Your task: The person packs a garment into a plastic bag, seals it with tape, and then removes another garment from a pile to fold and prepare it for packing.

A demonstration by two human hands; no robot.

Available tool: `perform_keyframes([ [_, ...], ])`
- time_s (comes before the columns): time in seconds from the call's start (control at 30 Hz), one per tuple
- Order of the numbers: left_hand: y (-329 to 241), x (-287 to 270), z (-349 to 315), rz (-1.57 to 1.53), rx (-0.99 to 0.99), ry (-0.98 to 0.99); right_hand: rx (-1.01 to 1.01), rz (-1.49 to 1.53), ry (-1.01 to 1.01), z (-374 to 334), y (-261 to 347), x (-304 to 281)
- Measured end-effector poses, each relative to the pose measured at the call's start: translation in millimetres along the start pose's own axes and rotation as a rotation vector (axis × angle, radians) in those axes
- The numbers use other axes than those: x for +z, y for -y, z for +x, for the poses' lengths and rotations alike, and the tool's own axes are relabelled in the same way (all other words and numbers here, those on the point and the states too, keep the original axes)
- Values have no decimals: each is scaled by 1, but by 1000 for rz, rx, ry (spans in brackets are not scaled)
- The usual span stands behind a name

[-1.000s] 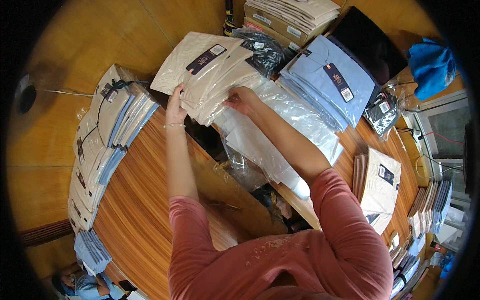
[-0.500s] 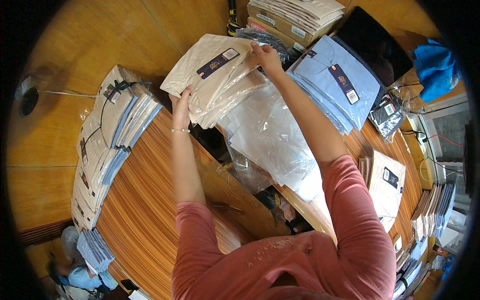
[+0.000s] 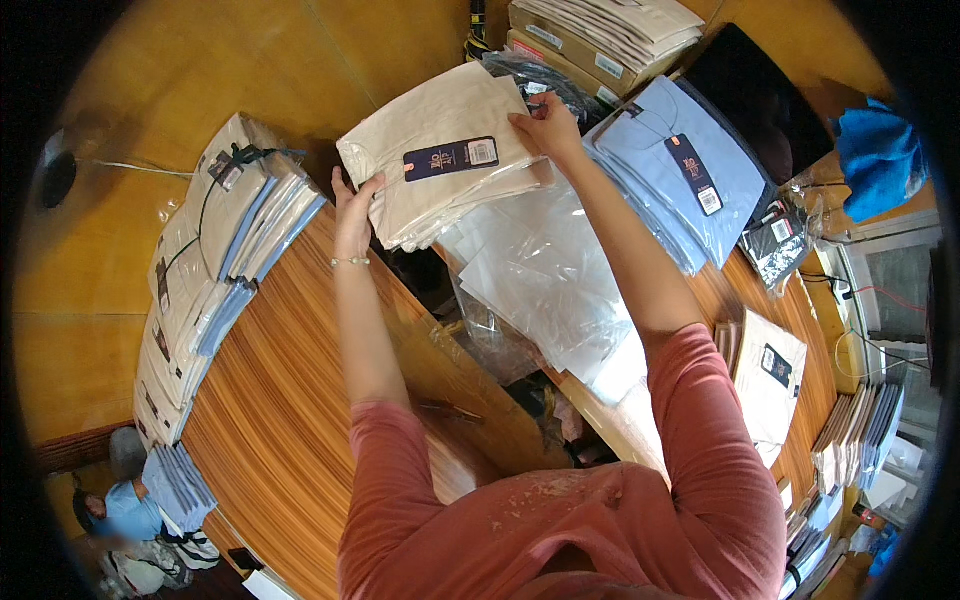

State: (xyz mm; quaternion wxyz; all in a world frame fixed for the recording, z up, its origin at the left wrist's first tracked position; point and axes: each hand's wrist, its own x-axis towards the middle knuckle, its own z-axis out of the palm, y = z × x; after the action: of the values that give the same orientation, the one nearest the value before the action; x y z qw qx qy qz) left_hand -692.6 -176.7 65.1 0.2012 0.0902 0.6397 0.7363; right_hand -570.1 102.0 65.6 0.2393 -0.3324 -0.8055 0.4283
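Between my two hands is a stack of beige folded garments [image 3: 440, 110] in clear plastic bags, a dark label lying across the top one. My left hand [image 3: 354, 212] grips its near left corner, thumb on top and the other fingers at the side. At the right edge, my right hand [image 3: 550, 128] pinches the stack; some of its fingertips are hidden. Below the stack lie loose clear plastic bags [image 3: 545, 290]. Just right of my right hand sits a pile of light blue folded garments [image 3: 650, 150] with a similar dark label.
Bagged garment piles [image 3: 225, 220] line the left edge of the wood-grain table [image 3: 290, 370]. Boxes [image 3: 570, 62] topped with beige garments stand at the back, near a black screen [image 3: 755, 95]. Another beige packet [image 3: 770, 385] lies at right. A person [image 3: 135, 505] is at lower left.
The beige stack has shifted slightly right and turned, so its label lies more level. Both hands have stayed on it. The whole view has also shifted a little.
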Motion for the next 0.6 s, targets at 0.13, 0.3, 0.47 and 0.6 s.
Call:
perform_keyframes([
  [0.13, 6, 8, -2, -11, 88, 93, -352, 116, 28, 11, -1, 8],
  [0.3, -2, 18, -17, -57, 140, 159, -150, -41, 269, 18, 3, 0],
  [0.47, 17, 2, -15, -175, 52, -51, -174, -43, 202, -3, 0, 4],
  [0.6, 22, 10, -25, -446, -196, 189, -89, -161, 367, 4, 3, -5],
])
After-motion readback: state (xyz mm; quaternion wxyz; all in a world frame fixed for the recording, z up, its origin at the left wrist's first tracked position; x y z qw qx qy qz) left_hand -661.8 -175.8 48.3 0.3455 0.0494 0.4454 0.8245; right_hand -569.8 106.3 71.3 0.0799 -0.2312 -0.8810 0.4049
